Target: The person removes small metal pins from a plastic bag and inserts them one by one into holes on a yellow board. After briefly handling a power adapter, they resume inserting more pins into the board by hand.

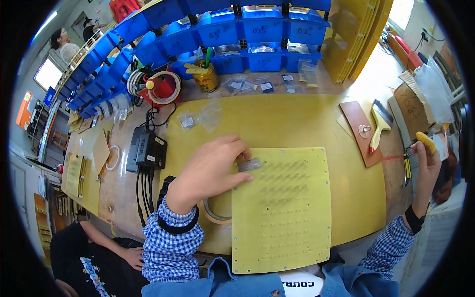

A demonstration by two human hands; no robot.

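At the upper-left corner of a yellow rectangular board dotted in rows (281,214), the left hand (213,168) curves thumb and fingers narrowly around a flat grey strip (250,165); I cannot tell whether they grip it. Well right of the board, the right hand (427,161) has a yellow finger-shaped piece (426,142) at its fingertips, held or worn, I cannot tell.

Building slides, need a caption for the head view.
Left hand at a small grey piece over a yellow panel, right hand out to the side.
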